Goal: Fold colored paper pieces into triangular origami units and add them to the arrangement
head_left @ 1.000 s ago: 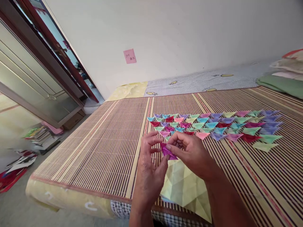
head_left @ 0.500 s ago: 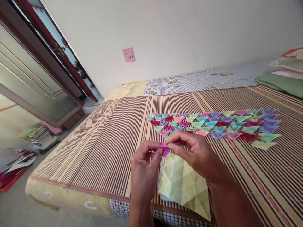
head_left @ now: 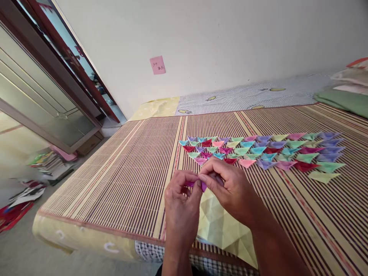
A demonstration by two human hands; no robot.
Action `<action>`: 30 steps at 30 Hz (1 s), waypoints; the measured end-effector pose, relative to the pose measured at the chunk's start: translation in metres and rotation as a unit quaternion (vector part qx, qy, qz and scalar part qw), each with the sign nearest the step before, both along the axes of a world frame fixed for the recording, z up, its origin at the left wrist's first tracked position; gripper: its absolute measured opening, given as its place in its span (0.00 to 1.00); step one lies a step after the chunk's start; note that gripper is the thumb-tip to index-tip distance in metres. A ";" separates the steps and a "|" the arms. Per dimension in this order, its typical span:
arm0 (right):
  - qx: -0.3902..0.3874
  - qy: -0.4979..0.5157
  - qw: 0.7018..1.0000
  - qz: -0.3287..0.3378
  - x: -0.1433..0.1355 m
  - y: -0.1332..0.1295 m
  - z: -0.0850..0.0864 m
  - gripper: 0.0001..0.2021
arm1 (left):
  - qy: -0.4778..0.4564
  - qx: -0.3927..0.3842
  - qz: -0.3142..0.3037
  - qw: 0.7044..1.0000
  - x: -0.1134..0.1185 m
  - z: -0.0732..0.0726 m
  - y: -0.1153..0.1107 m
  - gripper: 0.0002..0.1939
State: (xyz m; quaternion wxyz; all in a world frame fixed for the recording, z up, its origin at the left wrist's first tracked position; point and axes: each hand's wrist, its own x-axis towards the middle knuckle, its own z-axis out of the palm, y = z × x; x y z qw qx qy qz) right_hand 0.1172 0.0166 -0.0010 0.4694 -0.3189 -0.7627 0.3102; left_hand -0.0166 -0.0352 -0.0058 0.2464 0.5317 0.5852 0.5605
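Between the two sets of fingertips, above the near part of the mat (head_left: 120,172), sits a small purple paper piece (head_left: 203,186); it lies to the right of the left hand (head_left: 181,203) and to the left of the right hand (head_left: 228,186); its visible strip runs roughly sideways, from one hand toward the other, though the fingers hide too much of it to be sure of the full long axis. Both hands are on it; the left grips it with the thumb across its near face, while the right pinches at its upper edge; neither hand is clearly the nearer, but the left covers more of the paper. A creased yellow sheet (head_left: 227,226) lies below, on the wearer's side, partly behind the right forearm; the rows of folded paper pieces (head_left: 270,150) spread beyond the hands and well off to the right.
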 end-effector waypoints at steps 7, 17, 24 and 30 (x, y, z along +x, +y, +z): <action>0.014 0.034 0.998 -0.040 0.000 0.005 -0.003 0.09 | -0.015 -0.007 0.003 1.000 -0.001 -0.004 0.003 0.05; -0.022 0.045 0.999 0.001 0.004 0.004 0.000 0.08 | 0.036 0.062 0.019 0.997 0.002 -0.003 0.003 0.07; 0.045 0.022 0.997 -0.050 -0.006 0.003 -0.004 0.07 | 0.109 0.110 0.078 0.985 0.008 -0.003 0.002 0.11; 0.061 0.008 0.996 -0.060 -0.005 0.003 -0.005 0.09 | 0.104 0.084 0.100 0.986 0.009 -0.007 0.004 0.09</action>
